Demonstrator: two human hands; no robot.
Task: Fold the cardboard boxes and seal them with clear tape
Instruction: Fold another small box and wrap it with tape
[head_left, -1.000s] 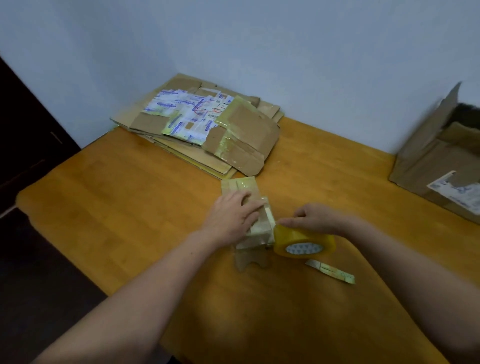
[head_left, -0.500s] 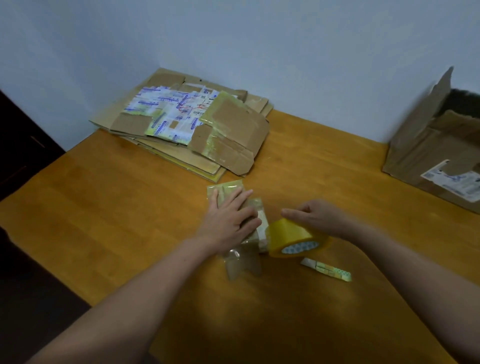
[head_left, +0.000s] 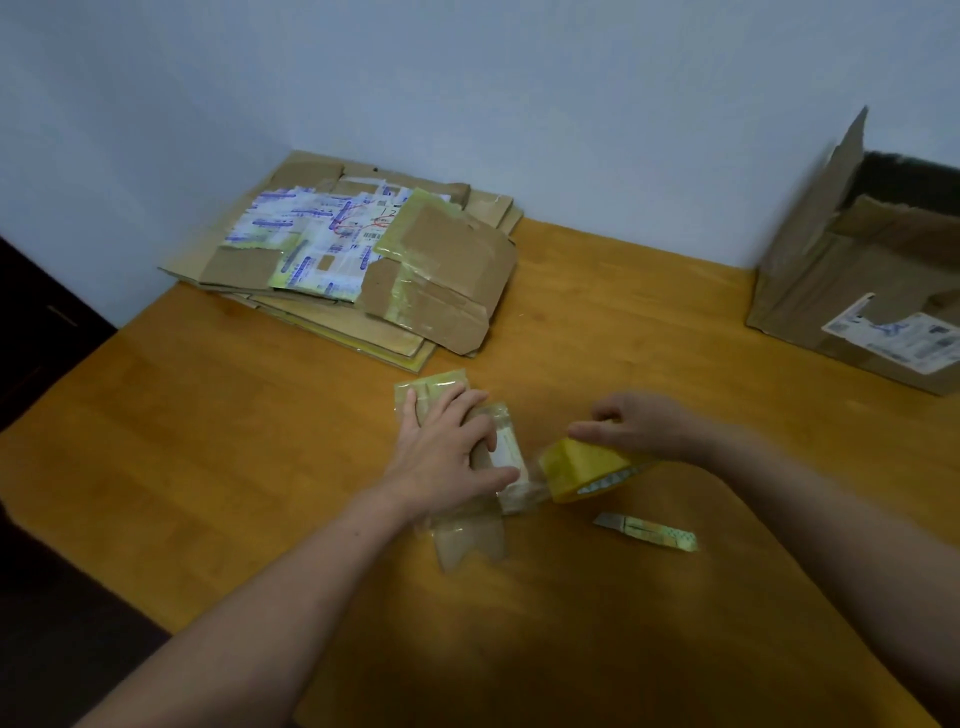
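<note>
Cardboard first: the small box (head_left: 509, 452) sits mid-table (head_left: 260, 441), my left hand (head_left: 447, 452) pressing it flat-fingered. At its three o'clock my right hand (head_left: 644, 426) grips the tape roll (head_left: 582, 470). Sealing, I judge; next, pull tape across.

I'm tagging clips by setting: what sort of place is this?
Probably a home packing corner: a wooden table against a plain wall, a stack of flattened cardboard, a tape roll.
</note>
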